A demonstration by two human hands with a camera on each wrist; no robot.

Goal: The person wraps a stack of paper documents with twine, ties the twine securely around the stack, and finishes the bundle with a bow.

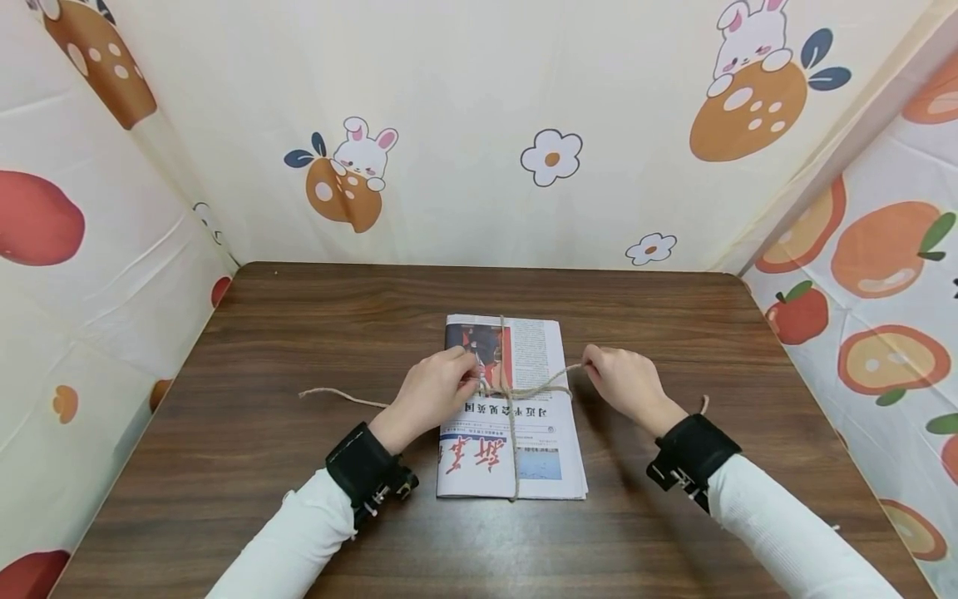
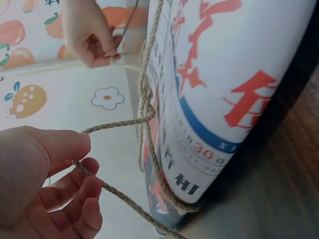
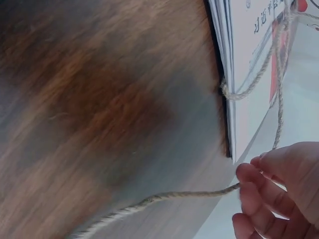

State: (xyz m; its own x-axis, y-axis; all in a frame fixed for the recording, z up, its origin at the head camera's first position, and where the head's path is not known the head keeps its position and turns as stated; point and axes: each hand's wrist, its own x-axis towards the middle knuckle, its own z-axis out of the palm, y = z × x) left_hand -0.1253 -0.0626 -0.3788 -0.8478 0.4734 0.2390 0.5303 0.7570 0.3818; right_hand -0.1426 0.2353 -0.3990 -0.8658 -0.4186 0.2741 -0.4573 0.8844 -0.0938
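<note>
A folded stack of newspapers (image 1: 550, 424) lies flat on the table, bound crosswise with brown twine (image 1: 513, 449). Over the stack's left side, my left hand (image 1: 430, 387) pinches one end of the twine between thumb and fingers; its tail trails left across the table. Beyond the right edge, my right hand (image 1: 624, 381) holds the other end, drawn out from the crossing. In the left wrist view the twine (image 2: 119, 123) runs from a twist on the newspaper's face to the left fingertips. The right wrist view shows a loose tail (image 3: 169, 194) hanging past the right fingers.
The brown wood-grain table (image 1: 314, 316) extends around the stack. Printed curtains with rabbits and fruit stand behind it (image 1: 464, 108) and along both sides. Black bands with small cameras wrap the left wrist (image 1: 367, 470) and the right wrist (image 1: 694, 457).
</note>
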